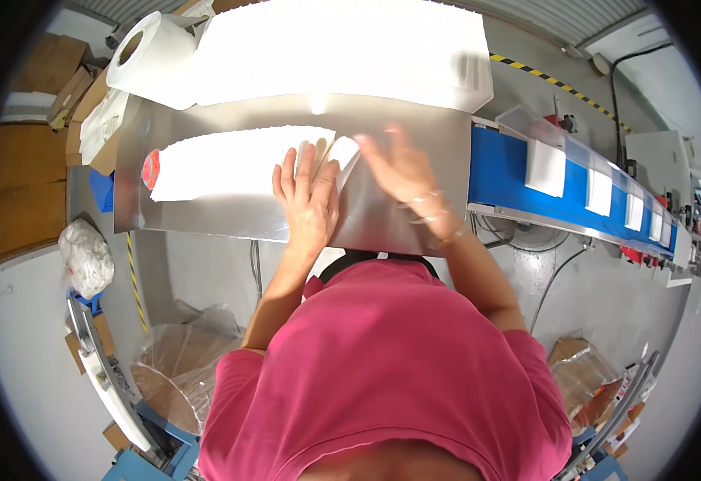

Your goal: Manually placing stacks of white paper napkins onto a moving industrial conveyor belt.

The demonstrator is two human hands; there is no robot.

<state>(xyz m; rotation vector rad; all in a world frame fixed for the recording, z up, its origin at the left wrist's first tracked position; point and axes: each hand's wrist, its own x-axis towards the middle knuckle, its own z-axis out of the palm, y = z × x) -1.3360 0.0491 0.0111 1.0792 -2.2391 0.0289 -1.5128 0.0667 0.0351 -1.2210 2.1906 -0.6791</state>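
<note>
A long row of white folded paper sheets, probably napkins or tissues, lies on the steel table in front of me. My left hand rests over its right end, fingers stretched out and slightly spread. By those fingertips a few sheets fan apart and lean to the right. My right hand, blurred by motion, hovers just right of them with thumb and fingers apart and nothing visible between them. A bracelet circles that wrist. Against the row's left end sits a red round object, perhaps a tape roll.
Behind the row, a much bigger bank of white sheets spans the steel table. A white paper roll stands at its left. On the right, a blue conveyor belt carries several spaced white packs beside a clear guard.
</note>
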